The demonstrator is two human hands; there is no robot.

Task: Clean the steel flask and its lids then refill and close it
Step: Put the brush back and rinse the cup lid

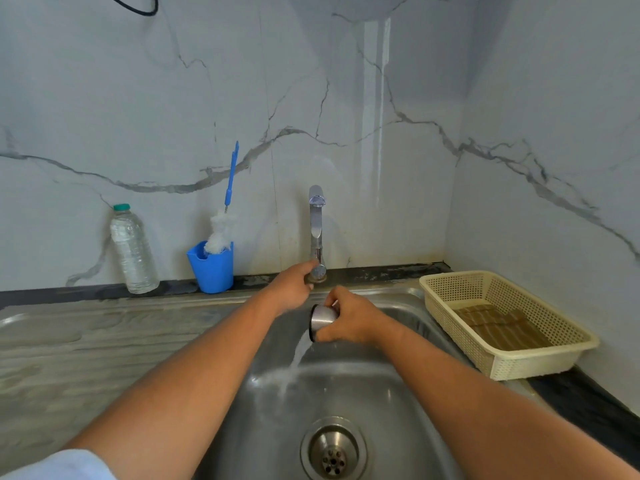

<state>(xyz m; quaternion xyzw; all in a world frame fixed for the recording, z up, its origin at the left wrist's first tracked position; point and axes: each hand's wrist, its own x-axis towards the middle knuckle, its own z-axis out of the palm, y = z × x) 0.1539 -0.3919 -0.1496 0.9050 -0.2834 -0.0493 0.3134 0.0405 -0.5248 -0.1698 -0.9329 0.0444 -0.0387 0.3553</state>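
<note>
Your right hand [349, 322] grips the small brushed-steel cup-shaped lid [322, 320] over the stainless-steel sink basin [346, 386]. Its fingers and thumb are curled round the lid's far end. The lid is tipped on its side, with the dark-rimmed mouth facing left and down. A stream of water [299, 355] runs from the mouth to the basin floor, up-slope of the round steel drain [333, 452].

Your left hand [292, 289] is at the base of the upright chrome tap [316, 223], fingertips curled onto the round chrome knob [318, 271]. Thumb placement: cannot tell.

On the ledge left of the tap stands a blue plastic cup [212, 268] holding a white-bristled bottle brush with a blue handle [231, 174]. Further left is a clear plastic water bottle with a green cap [133, 251], upright.

Right of the basin sits a cream perforated plastic basket [446, 289] with a brown striped cloth [502, 327] lying in it.
</note>
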